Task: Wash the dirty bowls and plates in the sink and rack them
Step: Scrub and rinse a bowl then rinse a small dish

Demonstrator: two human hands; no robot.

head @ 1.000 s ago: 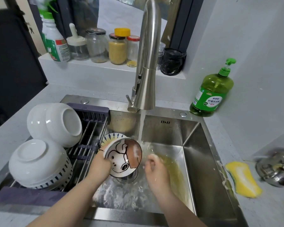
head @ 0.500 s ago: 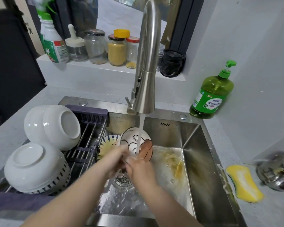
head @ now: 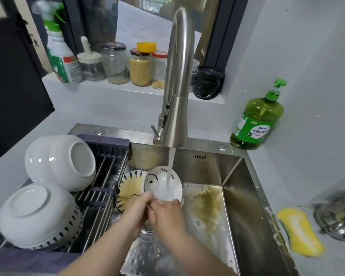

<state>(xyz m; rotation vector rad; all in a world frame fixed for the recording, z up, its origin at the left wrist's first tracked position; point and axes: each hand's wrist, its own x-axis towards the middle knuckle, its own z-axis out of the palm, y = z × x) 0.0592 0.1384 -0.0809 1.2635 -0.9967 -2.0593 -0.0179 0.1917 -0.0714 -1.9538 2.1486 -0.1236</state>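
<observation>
A white cartoon-print bowl (head: 159, 183) is tilted under the running tap (head: 175, 108), water pouring into its inside. My left hand (head: 136, 211) grips its near rim from the left. My right hand (head: 167, 215) holds the same rim from the right, fingers curled over the edge. Behind it, a dirty blue-patterned plate (head: 129, 188) with yellow residue leans in the steel sink (head: 235, 206). The rack (head: 106, 188) over the sink's left side carries two white bowls lying on their sides (head: 62, 162) and an upturned white bowl (head: 36, 216).
A yellow sponge (head: 299, 232) lies on the counter right of the sink, beside a blurred metal pot (head: 339, 220). A green dish-soap bottle (head: 257, 120) stands at the back right. Jars and a spray bottle (head: 62, 52) line the window ledge. Greasy residue streaks the sink floor (head: 207, 204).
The bowl turned from its brown cartoon outside facing me to its inside under the stream. My right hand came in from beside it and joined the left on the near rim.
</observation>
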